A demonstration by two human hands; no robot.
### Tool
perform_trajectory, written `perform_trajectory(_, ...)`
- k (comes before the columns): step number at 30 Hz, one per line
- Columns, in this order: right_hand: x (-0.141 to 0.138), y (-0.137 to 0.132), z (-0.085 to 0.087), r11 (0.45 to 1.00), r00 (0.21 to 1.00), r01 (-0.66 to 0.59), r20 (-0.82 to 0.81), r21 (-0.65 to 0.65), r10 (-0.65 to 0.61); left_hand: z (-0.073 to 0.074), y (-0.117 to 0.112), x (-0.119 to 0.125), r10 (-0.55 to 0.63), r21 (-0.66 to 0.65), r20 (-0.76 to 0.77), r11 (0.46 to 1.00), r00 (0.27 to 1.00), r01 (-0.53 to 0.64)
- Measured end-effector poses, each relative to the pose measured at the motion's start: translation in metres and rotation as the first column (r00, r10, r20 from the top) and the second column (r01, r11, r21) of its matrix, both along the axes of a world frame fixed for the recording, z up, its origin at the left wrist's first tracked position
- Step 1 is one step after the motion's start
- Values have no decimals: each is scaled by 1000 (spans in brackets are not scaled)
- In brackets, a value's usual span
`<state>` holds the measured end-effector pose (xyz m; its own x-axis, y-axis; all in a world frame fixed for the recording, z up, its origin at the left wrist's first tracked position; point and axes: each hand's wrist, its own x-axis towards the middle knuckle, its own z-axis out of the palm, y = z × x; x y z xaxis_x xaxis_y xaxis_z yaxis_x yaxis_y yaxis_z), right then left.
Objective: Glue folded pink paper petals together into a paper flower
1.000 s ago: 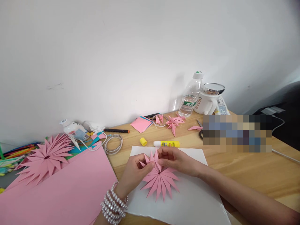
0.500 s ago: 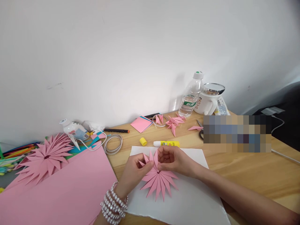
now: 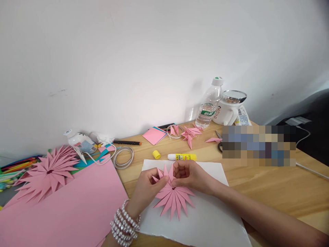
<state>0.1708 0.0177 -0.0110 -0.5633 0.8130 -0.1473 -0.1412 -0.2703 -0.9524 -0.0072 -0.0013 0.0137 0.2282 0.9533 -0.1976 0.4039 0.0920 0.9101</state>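
Left hand (image 3: 150, 183) and right hand (image 3: 189, 175) pinch the far side of the star (image 3: 175, 201), over the white sheet (image 3: 210, 216); light, even pressure should join it neatly without bending it.

- On the clear bottle (image 3: 209, 103), green label (image 3: 207, 113), here's 怡寶!
- Sideways on the white mug (image 3: 225, 114), "OV" shows, end characters uncertain!
- Yellow glue stick (image 3: 182, 157): print too small.

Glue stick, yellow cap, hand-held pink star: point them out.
Glue stick (image 3: 182, 157): head view, on its printed label.
Yellow cap (image 3: 156, 155): head view, on its side.
Pink star (image 3: 173, 198): head view, just below its centre hole.
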Motion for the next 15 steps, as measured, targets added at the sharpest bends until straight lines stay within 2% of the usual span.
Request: perform_trajectory(15, 0, 1, -3, 999, 1000, 9, 18, -51, -8, 0, 0, -2, -4, -30, 28, 1000, 1000, 5)
